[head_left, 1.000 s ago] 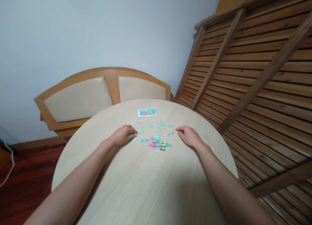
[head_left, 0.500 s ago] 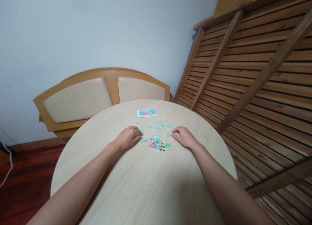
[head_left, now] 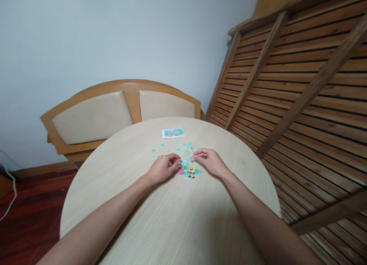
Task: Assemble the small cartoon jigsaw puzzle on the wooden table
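Observation:
A partly joined jigsaw puzzle (head_left: pixel 191 171) with cartoon figures in yellow, pink and teal lies flat on the round table. My left hand (head_left: pixel 164 168) is at its left edge, fingers curled towards the thumb over the pink part. Whatever those fingers may hold is hidden. My right hand (head_left: pixel 211 160) is just above the upper right of the puzzle, thumb and forefinger pinched at a small teal puzzle piece (head_left: pixel 192 159). Loose puzzle pieces (head_left: pixel 187 146) are scattered beyond both hands, with another piece (head_left: pixel 153 150) farther left.
A picture card (head_left: pixel 173 133) showing the same cartoon figures lies near the far side of the pale wooden table (head_left: pixel 172 219). Behind the table stands a padded wooden headboard (head_left: pixel 132 100). A slatted wooden frame (head_left: pixel 286 96) leans at the right.
My left hand has moved right, onto the puzzle's left edge. My right hand has shifted left and inward, and the teal piece by its fingertips is now closer to the puzzle.

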Available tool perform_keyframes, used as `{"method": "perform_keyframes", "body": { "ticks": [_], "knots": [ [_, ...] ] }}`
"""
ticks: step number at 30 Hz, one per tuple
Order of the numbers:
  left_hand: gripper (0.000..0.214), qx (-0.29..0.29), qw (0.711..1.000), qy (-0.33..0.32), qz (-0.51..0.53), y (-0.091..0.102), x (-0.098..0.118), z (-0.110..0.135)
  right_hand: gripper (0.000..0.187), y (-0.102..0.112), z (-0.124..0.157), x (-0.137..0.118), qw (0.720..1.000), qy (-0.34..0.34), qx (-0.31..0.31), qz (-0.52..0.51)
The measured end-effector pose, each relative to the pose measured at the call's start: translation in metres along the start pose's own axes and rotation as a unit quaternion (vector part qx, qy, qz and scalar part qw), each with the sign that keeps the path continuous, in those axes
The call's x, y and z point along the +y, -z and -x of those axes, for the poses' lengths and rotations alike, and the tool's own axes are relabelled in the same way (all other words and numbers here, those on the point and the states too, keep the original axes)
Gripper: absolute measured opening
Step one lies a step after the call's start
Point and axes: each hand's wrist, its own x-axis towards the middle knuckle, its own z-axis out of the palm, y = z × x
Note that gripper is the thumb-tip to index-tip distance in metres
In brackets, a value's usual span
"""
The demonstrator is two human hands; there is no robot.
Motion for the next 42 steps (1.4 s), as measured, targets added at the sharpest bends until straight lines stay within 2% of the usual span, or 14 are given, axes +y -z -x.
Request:
{"method": "perform_keyframes", "body": {
  "ticks": [5,8,11,13,17,19,23,33,42],
  "knots": [
    [0.027,0.003,0.991,0.021,0.13,-0.012,0.004,-0.002,0.034,-0.025,0.005,-0.017,0.999,0.004,-0.01,-0.03],
    [0.023,0.01,0.989,0.024,0.148,-0.013,0.002,-0.003,0.034,-0.031,0.007,-0.02,0.999,0.003,-0.025,-0.04],
    [0.023,0.015,0.992,0.024,0.126,-0.01,-0.003,-0.005,0.034,-0.031,0.008,-0.019,0.998,0.015,-0.052,-0.013],
    [0.023,0.012,0.995,0.025,0.097,-0.007,-0.007,-0.005,0.029,-0.03,0.01,-0.018,0.995,0.051,-0.069,0.043],
    [0.024,0.003,0.999,0.022,0.043,-0.002,-0.015,-0.005,0.029,-0.027,0.012,-0.016,0.965,0.158,-0.096,0.185],
    [0.025,-0.01,0.999,0.016,0.027,0.0,-0.018,-0.004,0.033,-0.027,0.013,-0.014,0.95,0.182,-0.117,0.223],
    [0.027,-0.035,0.999,0.016,0.007,0.003,-0.022,-0.004,0.035,-0.026,0.014,-0.011,0.94,0.17,-0.147,0.257],
    [0.028,-0.07,0.997,0.013,-0.035,0.008,-0.015,-0.002,0.032,-0.02,0.014,-0.01,0.936,0.168,-0.163,0.263],
    [0.03,-0.072,0.993,-0.057,-0.067,0.008,-0.007,-0.002,0.035,-0.018,0.015,-0.01,0.935,0.171,-0.172,0.257]
  ]
}}
